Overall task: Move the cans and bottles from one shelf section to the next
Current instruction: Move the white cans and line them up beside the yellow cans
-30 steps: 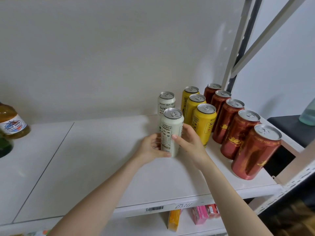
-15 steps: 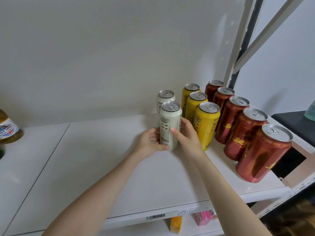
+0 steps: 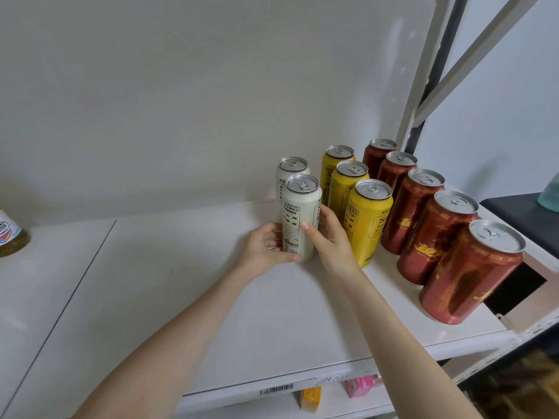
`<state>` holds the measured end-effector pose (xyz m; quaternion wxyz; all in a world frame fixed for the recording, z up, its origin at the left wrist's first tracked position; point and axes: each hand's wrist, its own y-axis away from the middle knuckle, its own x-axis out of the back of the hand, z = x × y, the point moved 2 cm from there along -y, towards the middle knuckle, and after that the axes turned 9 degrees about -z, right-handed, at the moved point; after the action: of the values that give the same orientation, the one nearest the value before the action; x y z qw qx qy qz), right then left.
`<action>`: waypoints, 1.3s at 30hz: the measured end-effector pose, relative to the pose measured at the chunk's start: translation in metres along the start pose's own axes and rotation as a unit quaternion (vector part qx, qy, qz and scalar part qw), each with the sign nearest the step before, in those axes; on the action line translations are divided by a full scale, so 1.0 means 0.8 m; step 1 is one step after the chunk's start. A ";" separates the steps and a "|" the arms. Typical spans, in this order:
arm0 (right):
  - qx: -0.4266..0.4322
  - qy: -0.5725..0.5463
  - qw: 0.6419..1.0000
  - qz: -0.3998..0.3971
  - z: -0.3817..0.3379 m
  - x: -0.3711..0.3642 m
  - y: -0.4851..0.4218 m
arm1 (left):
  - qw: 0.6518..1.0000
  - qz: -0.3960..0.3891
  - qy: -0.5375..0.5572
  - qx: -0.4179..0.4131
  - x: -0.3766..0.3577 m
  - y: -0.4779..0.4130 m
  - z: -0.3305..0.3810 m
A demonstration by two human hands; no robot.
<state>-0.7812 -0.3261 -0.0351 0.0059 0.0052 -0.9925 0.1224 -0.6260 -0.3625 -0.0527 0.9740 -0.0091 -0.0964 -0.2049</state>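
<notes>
Both hands, left (image 3: 266, 247) and right (image 3: 331, 237), clasp the upright white can (image 3: 299, 217), top up.

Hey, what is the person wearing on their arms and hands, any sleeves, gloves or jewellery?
Nothing shows: both forearms are bare to the frame edge, no sleeves. The left hand and right hand have no gloves, rings or watch; the nails look short and unpainted.

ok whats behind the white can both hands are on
Directly behind the front white can, held by the left hand and right hand, stands a second white can; only its top shows, the rest is covered.
</notes>
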 end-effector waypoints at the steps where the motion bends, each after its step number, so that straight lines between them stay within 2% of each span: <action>1: 0.000 0.002 1.000 0.000 0.001 0.000 0.000 | 1.000 -0.003 -0.001 0.001 0.001 0.000 0.000; 7: -0.002 0.001 1.000 0.009 0.006 0.003 0.001 | 1.000 -0.024 -0.013 0.008 0.012 0.002 -0.002; 12: -0.029 0.017 0.998 0.057 0.009 0.002 0.021 | 0.998 0.002 -0.044 0.037 0.044 0.028 -0.007; 17: -0.099 0.165 0.976 0.099 0.005 -0.003 0.067 | 0.991 0.063 -0.099 0.062 0.069 0.082 -0.008; 19: -0.108 0.268 0.955 0.072 0.000 -0.008 0.092 | 0.980 0.088 -0.163 0.067 0.073 0.110 -0.008; 23: -0.108 0.516 0.850 -0.003 -0.019 -0.025 0.143 | 0.929 0.139 -0.342 0.042 0.068 0.181 -0.007; 27: -0.057 0.617 0.785 -0.007 -0.037 -0.050 0.194 | 0.877 0.193 -0.441 0.015 0.058 0.261 -0.008; 30: -0.071 0.667 0.741 -0.041 -0.042 -0.070 0.223 | 0.829 0.197 -0.524 0.000 0.059 0.311 -0.008; 35: -0.084 0.691 0.714 -0.074 -0.049 -0.106 0.265 | 0.808 0.160 -0.564 0.058 0.076 0.387 -0.020; 39: -0.082 0.688 0.717 -0.072 -0.058 -0.145 0.288 | 0.787 0.149 -0.595 0.073 0.106 0.437 -0.032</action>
<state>-0.6673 -0.0907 -0.0474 0.6964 -0.0095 -0.7176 0.0091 -0.4051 -0.0776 -0.0536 0.7402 -0.0724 -0.6685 -0.0040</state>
